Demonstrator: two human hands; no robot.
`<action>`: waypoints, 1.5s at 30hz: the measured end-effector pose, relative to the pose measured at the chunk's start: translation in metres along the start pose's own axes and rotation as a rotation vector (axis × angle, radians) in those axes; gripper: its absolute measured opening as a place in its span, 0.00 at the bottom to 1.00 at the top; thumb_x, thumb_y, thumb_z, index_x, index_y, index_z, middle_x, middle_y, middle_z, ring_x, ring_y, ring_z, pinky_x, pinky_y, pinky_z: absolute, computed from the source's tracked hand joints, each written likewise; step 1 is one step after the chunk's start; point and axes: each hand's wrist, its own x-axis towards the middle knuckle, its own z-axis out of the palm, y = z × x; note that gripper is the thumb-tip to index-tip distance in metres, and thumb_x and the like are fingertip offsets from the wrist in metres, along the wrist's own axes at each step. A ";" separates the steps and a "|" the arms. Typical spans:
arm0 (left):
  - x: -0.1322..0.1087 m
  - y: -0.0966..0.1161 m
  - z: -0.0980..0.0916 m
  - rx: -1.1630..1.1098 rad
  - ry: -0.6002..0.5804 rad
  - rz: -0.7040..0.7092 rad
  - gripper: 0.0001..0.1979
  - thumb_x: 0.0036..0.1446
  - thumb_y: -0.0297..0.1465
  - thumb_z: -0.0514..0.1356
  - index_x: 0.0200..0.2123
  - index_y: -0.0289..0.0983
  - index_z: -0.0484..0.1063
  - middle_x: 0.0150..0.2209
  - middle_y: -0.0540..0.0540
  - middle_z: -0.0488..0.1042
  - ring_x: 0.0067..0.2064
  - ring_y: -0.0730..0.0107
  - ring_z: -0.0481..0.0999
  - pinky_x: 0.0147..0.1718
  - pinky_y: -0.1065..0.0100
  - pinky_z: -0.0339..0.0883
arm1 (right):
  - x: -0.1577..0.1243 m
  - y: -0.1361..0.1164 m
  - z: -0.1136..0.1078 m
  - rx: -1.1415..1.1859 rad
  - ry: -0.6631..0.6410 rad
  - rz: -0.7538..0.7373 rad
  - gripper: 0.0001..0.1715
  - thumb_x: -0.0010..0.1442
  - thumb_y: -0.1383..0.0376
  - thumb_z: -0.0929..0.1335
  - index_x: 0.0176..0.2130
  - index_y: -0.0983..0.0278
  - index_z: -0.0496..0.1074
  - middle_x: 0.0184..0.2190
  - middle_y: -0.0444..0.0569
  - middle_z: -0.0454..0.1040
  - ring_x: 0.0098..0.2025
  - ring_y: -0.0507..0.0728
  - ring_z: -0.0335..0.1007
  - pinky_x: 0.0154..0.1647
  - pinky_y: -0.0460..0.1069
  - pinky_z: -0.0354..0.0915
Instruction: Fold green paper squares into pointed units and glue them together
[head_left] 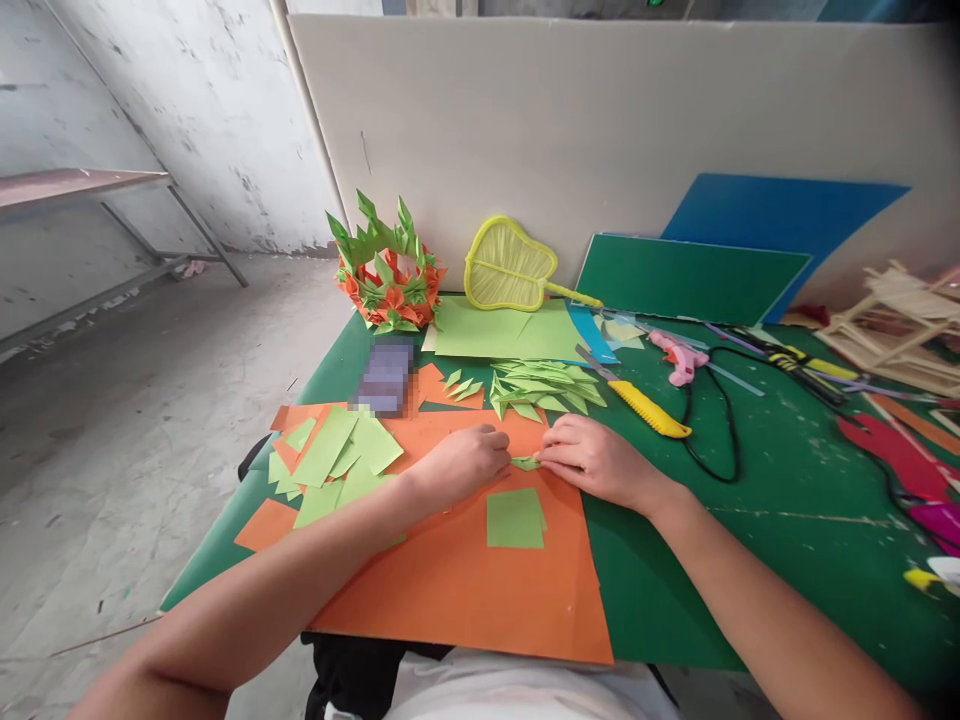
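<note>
A small folded piece of green paper (526, 463) lies between my hands over a large orange sheet (480, 600). The fingers of my left hand (466, 462) are curled closed at its left end. At the right end, my right hand (589, 458) pinches it with thumb and fingertips. Just below sits a short stack of square green paper (515, 520). Above my hands is a pile of folded green paper leaves (547, 385), with several smaller ones to its left. Loose green paper squares (326, 447) spread beside my left forearm.
An orange and green folded-paper ring (390, 285) stands at the back left, near a yellow leaf-shaped fan (510, 265). To the right lie a yellow utility knife (649, 408), blade exposed, a pink glue gun (677, 357) with a black cord, and a wooden stick model (900, 325).
</note>
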 end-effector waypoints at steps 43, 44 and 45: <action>0.018 0.019 -0.005 -0.294 -0.016 -0.479 0.06 0.55 0.26 0.57 0.30 0.36 0.74 0.31 0.47 0.73 0.33 0.70 0.72 0.29 0.72 0.62 | 0.014 -0.018 0.020 0.296 0.025 0.458 0.07 0.58 0.67 0.68 0.28 0.62 0.71 0.27 0.43 0.69 0.27 0.51 0.62 0.27 0.46 0.58; 0.018 0.019 -0.005 -0.295 -0.013 -0.485 0.06 0.55 0.26 0.57 0.30 0.36 0.74 0.32 0.47 0.73 0.33 0.70 0.72 0.30 0.72 0.62 | 0.014 -0.019 0.020 0.300 0.025 0.470 0.07 0.58 0.67 0.68 0.28 0.62 0.71 0.27 0.44 0.69 0.27 0.51 0.62 0.27 0.46 0.58; 0.018 0.019 -0.005 -0.293 -0.010 -0.488 0.05 0.55 0.26 0.57 0.30 0.36 0.74 0.32 0.47 0.74 0.33 0.69 0.72 0.31 0.72 0.63 | 0.014 -0.019 0.020 0.303 0.024 0.476 0.07 0.58 0.67 0.68 0.28 0.62 0.71 0.27 0.44 0.69 0.26 0.51 0.62 0.27 0.46 0.58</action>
